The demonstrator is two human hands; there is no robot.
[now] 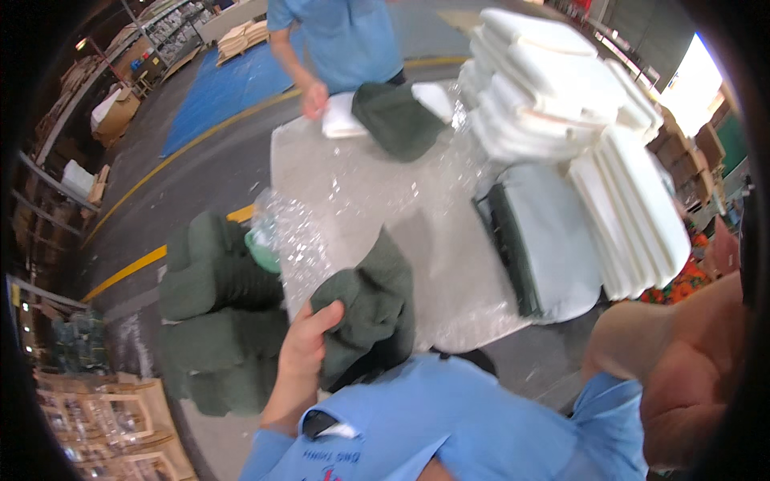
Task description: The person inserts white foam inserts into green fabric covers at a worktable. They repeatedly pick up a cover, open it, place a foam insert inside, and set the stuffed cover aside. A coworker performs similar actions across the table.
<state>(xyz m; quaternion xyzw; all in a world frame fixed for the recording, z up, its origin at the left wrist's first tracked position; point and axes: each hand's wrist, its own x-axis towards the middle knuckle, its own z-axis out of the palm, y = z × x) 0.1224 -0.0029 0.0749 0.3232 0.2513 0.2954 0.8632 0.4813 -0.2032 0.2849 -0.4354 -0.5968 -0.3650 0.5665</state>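
My left hand (309,337) is closed on the gathered edge of a dark green fabric cover (370,297), thumb on top. The cover hangs crumpled over the near edge of the table, its pointed corner up. My right arm is raised at the right rim, bent at the elbow. The right hand (698,361) looms large and blurred close to the camera, and its fingers cannot be made out. Just left of the held cover, stacks of dark green folded pieces (212,321) stand beside the table.
The table (377,184) has a pale top with clear plastic film (293,236). White foam pads (545,88) are piled at its far right, near a plastic-covered grey-green pad (549,240). Across stands a co-worker (341,36) by a white pad with a dark green cover (399,120).
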